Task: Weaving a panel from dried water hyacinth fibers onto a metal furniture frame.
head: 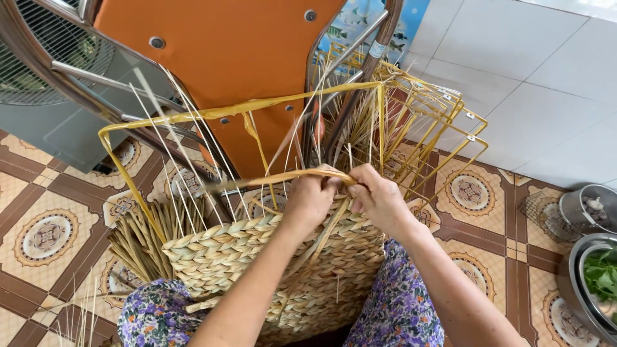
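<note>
Both hands work at the top edge of a half-woven straw basket (270,263) resting on the person's lap — left hand (310,200) closed on a flat dried reed strand (257,180) that runs off to the left, right hand (379,196) pinched shut on the same strand just beside it, knuckles nearly touching. The basket sits inside a yellow wire frame (128,173), loose straw uprights sticking up around it. An orange chair (225,58) stands behind, a stack of more yellow frames (443,122) right of it, metal bowls (588,257) on the tiled floor (51,238) at far right — one with greens.

Bare forearms and hands (347,199), seemingly no rings; floral trousers in purple, green and yellow.
</note>
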